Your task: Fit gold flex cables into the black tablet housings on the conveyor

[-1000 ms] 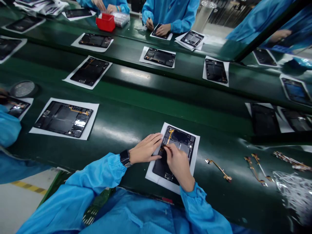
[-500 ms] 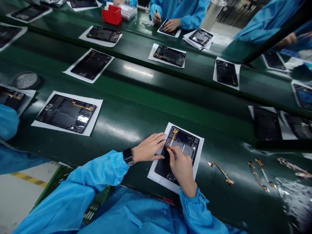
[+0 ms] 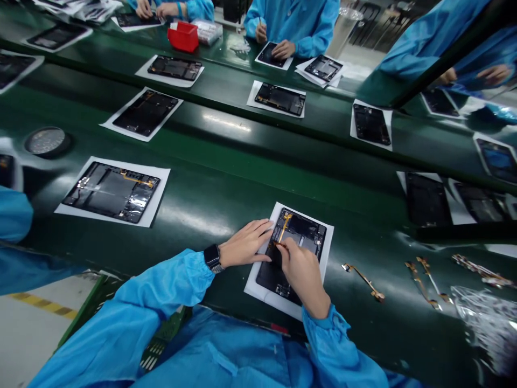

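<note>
An open black tablet chassis (image 3: 301, 231) lies on a white sheet (image 3: 329, 237) on the green belt right in front of me. My left hand (image 3: 244, 246) rests flat on the chassis's left edge, fingers stretched out, a smartwatch on the wrist. My right hand (image 3: 301, 272) is curled over the lower middle of the chassis, its fingertips pinching the near end of an orange flex cable (image 3: 284, 223) that runs up the inside.
Loose flex cables (image 3: 363, 280) and a clear plastic bag (image 3: 484, 318) lie to the right on the green conveyor belt (image 3: 226, 188). More chassis on sheets, one at left (image 3: 111, 189), dot the belts. Across, other workers in blue coats (image 3: 294, 21) handle units beside a red bin (image 3: 183, 36).
Both hands stay on the chassis; the right fingertips shifted slightly along the flex cable. The view drifted a little; the other units on the belt shifted slightly.
</note>
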Demonstrator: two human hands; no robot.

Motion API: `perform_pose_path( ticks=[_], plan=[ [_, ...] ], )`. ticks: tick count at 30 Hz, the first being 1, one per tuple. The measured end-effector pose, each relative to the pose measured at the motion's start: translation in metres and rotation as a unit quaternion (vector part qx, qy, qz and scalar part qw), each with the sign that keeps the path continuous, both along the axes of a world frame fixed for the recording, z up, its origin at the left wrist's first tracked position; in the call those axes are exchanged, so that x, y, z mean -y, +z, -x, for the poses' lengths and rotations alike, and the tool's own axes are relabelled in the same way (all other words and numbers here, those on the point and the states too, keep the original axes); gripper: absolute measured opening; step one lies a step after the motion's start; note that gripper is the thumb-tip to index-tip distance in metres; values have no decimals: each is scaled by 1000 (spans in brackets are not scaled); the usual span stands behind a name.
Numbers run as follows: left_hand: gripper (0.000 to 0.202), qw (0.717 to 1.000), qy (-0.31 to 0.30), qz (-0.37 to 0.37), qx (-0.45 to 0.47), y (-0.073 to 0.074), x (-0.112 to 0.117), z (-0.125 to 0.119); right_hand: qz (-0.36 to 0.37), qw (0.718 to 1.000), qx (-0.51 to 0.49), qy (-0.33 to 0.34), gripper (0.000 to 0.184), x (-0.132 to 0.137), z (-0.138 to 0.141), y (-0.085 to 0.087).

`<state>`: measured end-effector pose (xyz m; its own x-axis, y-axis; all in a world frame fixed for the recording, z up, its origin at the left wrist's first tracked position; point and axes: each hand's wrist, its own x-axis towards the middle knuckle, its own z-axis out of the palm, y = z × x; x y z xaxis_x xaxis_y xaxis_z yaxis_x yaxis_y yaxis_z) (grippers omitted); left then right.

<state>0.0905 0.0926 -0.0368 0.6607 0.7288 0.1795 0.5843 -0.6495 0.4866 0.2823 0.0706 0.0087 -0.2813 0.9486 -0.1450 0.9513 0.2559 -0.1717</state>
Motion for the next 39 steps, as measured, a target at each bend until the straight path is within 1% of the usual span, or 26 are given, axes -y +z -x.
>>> perform_pose_path(
  ticks=[4,7,9,10,11,12,13,14,16,17,18,19,20,21,22,23,25,27,28,30,32,35,37,39],
  plan=[
    [76,1000,-1,2,3,-2,0,0,-10,1000,15,12,17,-3,18,0],
    [76,1000,-1,3,6,-2,-1,-1,-8,1000,3,17,19,-5,22,-1],
    [76,1000,1,4,6,-1,-1,-1,-2,999,-41,8,21,-7,17,-4],
    [77,1000,1,5,8,0,-1,0,-2,996,-88,-3,21,-7,11,-6],
    [78,1000,0,7,11,1,-1,0,-3,988,-155,-22,21,-8,3,-8],
    [80,1000,-3,11,17,2,-1,1,-3,969,-242,-50,20,-8,-6,-10],
    [80,1000,-5,16,26,3,-1,2,-2,936,-340,-89,20,-8,-16,-12],
    [78,999,-2,22,39,4,-2,3,3,889,-438,-136,20,-8,-27,-14],
    [61,997,24,31,72,8,-8,0,30,775,-587,-232,21,-7,-50,-16],
    [49,995,42,31,87,11,-14,-3,52,725,-632,-268,23,-6,-61,-16],
    [39,993,57,25,96,14,-22,-8,79,688,-661,-288,25,-6,-72,-16],
    [32,993,64,15,95,17,-32,-16,110,664,-679,-295,27,-5,-84,-14],
    [28,995,62,4,82,20,-44,-25,140,652,-686,-292,30,-5,-95,-13],
    [27,997,52,0,54,22,-58,-35,162,654,-682,-285,31,-4,-107,-11],
    [27,999,39,3,16,24,-71,-47,167,668,-669,-282,32,-5,-120,-10],
    [27,999,28,13,-23,26,-85,-58,155,693,-645,-281,32,-6,-133,-9],
    [28,996,13,40,-83,27,-111,-78,100,768,-567,-279,32,-8,-161,-8],
    [21,992,2,62,-107,27,-130,-90,51,842,-469,-263,34,-12,-187,-9],
    [14,991,-4,69,-112,27,-136,-93,43,870,-426,-245,34,-13,-197,-10],
    [2,988,-14,86,-125,27,-140,-94,46,907,-366,-201,31,-16,-211,-14],
    [6,986,-18,96,-134,28,-138,-90,53,928,-333,-157,26,-17,-217,-18],
    [8,984,-13,104,-142,32,-136,-84,68,943,-303,-117,18,-14,-221,-23],
    [9,983,0,112,-148,38,-147,-78,70,944,-299,-124,16,-7,-231,-24],
    [9,981,24,115,-153,46,-173,-70,48,936,-303,-176,18,5,-249,-27]
  ],
)
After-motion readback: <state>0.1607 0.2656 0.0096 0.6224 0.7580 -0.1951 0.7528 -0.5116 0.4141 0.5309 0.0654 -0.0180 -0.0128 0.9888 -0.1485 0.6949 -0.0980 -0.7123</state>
